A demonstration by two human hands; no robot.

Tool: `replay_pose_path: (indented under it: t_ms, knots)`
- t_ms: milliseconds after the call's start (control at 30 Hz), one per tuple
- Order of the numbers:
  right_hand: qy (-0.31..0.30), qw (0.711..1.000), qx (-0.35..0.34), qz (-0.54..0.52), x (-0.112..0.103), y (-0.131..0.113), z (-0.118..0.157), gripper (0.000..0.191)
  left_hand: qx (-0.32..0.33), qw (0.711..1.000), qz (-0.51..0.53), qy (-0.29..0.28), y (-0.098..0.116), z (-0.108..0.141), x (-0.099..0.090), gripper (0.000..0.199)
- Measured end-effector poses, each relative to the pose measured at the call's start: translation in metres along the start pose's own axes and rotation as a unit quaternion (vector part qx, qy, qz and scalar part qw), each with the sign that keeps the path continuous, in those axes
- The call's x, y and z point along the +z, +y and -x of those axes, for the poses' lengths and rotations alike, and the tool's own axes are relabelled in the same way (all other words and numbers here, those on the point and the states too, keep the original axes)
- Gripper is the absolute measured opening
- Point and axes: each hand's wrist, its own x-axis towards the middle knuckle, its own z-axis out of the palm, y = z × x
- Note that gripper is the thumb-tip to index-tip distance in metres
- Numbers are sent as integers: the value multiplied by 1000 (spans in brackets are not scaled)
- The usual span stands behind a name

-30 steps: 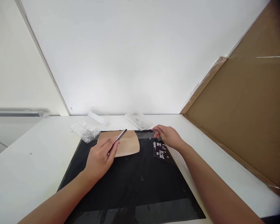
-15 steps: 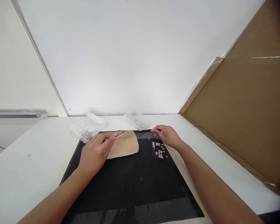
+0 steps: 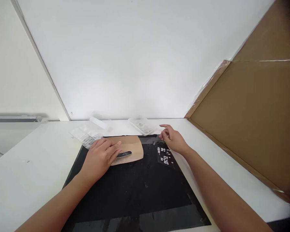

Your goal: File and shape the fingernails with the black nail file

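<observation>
My left hand (image 3: pixel 100 158) is low over the tan curved sheet (image 3: pixel 135 148), with its thumb and index fingertips apart. Beneath the thumb is a flat dark strip with a rounded end, like a nail file (image 3: pixel 124 154); its left end is hidden by the hand. My right hand (image 3: pixel 172 139) hovers at the far right corner of the black mat (image 3: pixel 145 180). Its index finger stretches out, the other fingers are curled, and I see nothing held in them. Just below it, a clear sheet (image 3: pixel 163 160) carries several small white pieces.
Behind the mat stands a shallow clear tray (image 3: pixel 142 126) with small pieces in it. Crumpled clear plastic packaging (image 3: pixel 88 137) lies at the back left. A brown cardboard panel (image 3: pixel 251 119) borders the white table (image 3: pixel 21 180) on the right, and a white wall rises behind.
The nail file has come down from a raised tilt to the tan sheet, its dark face showing. My left fingers have parted. My right index finger has lifted away from its pinch.
</observation>
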Motion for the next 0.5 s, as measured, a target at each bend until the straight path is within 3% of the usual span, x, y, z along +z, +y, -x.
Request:
replay_pose_path:
  t_ms: [167, 500]
  knots:
    - [-5, 1000, -2, 0, -1, -1, 0, 37, -57, 996, -44, 51, -14, -3, -8, 21]
    - [-17, 1000, 9, 0, -1, -2, 1, 37, -183, 970, -133, 84, -85, 6, -13, 28]
